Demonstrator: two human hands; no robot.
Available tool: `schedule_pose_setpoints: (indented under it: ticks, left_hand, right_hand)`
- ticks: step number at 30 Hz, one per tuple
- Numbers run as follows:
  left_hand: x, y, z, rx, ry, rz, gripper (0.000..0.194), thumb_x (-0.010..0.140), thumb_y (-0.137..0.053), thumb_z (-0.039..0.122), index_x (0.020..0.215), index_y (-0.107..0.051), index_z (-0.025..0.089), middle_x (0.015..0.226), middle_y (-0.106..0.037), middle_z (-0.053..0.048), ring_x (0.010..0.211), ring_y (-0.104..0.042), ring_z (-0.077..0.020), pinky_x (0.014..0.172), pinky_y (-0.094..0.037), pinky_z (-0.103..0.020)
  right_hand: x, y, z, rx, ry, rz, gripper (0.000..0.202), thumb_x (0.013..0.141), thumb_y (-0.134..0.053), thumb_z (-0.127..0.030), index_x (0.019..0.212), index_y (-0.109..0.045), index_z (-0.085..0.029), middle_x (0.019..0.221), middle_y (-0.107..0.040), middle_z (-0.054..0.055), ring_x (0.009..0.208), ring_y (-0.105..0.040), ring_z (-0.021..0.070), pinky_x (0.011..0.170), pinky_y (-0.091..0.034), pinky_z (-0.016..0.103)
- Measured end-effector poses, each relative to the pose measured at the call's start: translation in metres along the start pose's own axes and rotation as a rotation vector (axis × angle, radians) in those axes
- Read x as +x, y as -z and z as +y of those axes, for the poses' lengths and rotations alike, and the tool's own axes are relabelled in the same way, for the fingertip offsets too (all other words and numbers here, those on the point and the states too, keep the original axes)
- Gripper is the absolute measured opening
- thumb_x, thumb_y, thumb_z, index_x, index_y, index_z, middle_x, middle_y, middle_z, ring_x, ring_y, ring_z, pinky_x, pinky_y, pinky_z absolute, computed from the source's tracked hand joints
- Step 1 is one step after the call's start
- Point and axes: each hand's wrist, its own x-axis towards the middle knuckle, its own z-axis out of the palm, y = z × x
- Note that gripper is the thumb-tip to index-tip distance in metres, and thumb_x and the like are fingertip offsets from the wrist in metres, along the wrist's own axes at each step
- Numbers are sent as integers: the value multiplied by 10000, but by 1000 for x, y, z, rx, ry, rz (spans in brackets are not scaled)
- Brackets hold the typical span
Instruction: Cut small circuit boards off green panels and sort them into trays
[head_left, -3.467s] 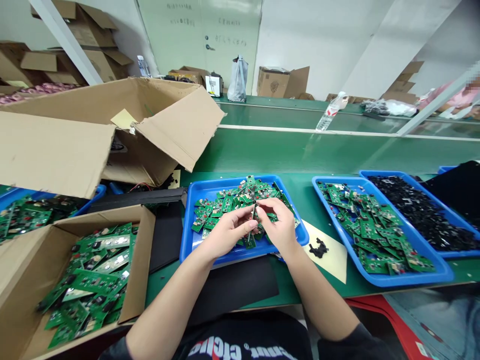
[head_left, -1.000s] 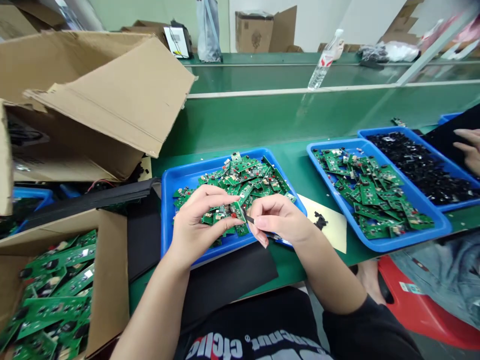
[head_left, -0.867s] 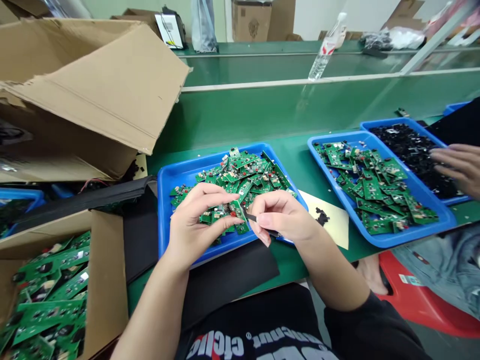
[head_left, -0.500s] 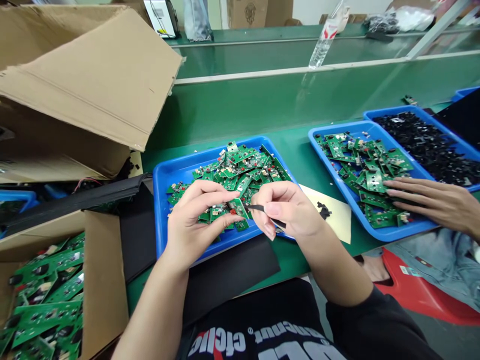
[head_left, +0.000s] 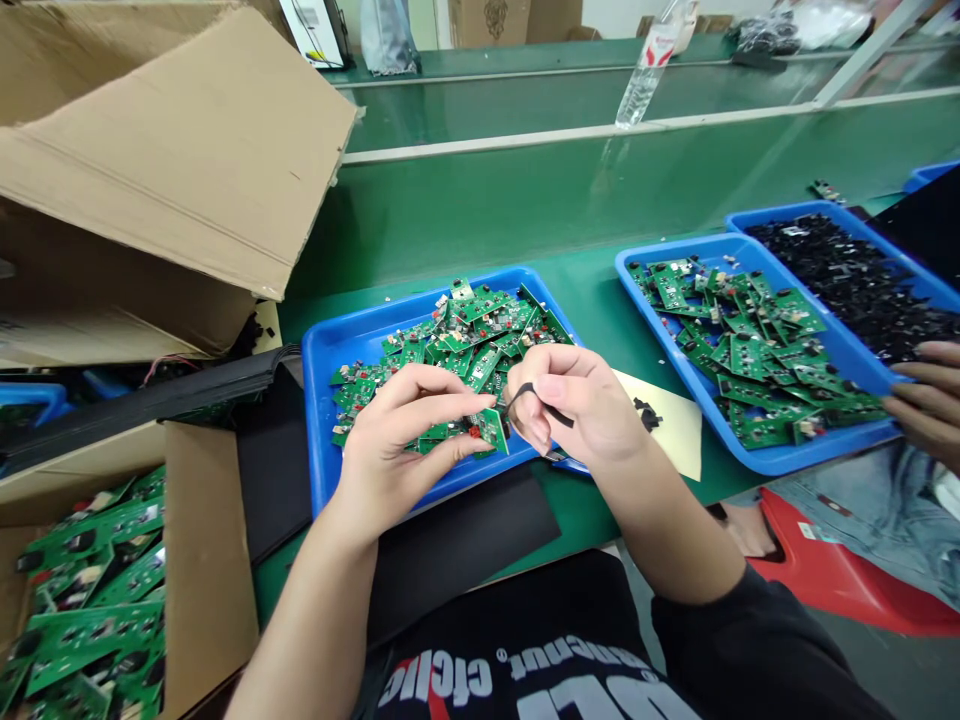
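My left hand [head_left: 401, 435] pinches a small green circuit board [head_left: 493, 430] between thumb and fingertips, tilted above the blue tray [head_left: 319, 400]. A red part shows on the board near my thumb. In my closed right hand [head_left: 574, 405] is a slim black bent tool, tweezers [head_left: 523, 392] by its look. Its tip points at the right edge of the board; whether it touches cannot be made out. Beneath both hands, many green circuit boards [head_left: 480, 325] lie heaped in the tray.
Right of the tray lies yellow paper [head_left: 679, 440] with black bits. Beyond are a blue tray of boards [head_left: 750, 465] and a tray of black parts [head_left: 847, 270], with another person's hand [head_left: 930, 400] alongside. Cardboard boxes [head_left: 210, 560] stand left; black sheets [head_left: 465, 545] lie in front.
The board in my left hand has shifted slightly right and turned its face more toward me. My right hand has risen a little. The other person's hand has moved right, off the boards.
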Motion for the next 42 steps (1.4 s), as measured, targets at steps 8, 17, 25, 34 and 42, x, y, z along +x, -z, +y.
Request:
schedule_pose_setpoints:
  ticks: [8,17,25,34,42]
  left_hand:
    - [0,-1,-3,7,4,60,339,662,-716,212,988,-641,269,860,-582,-7,771,-547,-122,675,-465,-266]
    - [-3,-2,-8,-8,62,157,367,652,-723,229,1007,-639,275,863,-568,-14,800,-540,-136,685,-478,-272]
    - [-5,-3,-8,-33,69,193,382,648,-726,238,1018,-636,274,874,-568,-18,800,-546,-144,681,-490,-284]
    - [-2,-2,-6,76,17,215,306,680,-702,246,980,-655,278,837,-572,-8,776,-544,-132,676,-478,-274]
    - [-2,-2,-6,68,7,189,319,679,-703,237,990,-653,286,845,-579,-9,771,-542,-130,665,-473,-272]
  right_hand:
    - [-7,1,-3,-95,-12,-77,201,743,-609,-306,615,-543,-166,515,-514,-29,413,-460,67,399,-396,193]
    - [-10,-4,-3,-214,-55,-85,163,754,-581,-270,633,-538,-169,541,-527,-28,435,-466,62,417,-392,188]
    - [-6,-5,2,-240,-95,-94,193,752,-568,-272,599,-520,-166,509,-506,-40,419,-440,53,406,-374,181]
    - [-3,-12,3,-286,-159,-3,352,774,-533,-379,498,-481,-167,416,-469,-46,355,-387,46,362,-332,182]
    - [-4,-9,2,-293,-146,-35,335,780,-521,-332,489,-487,-169,419,-480,-48,349,-384,42,359,-324,180]
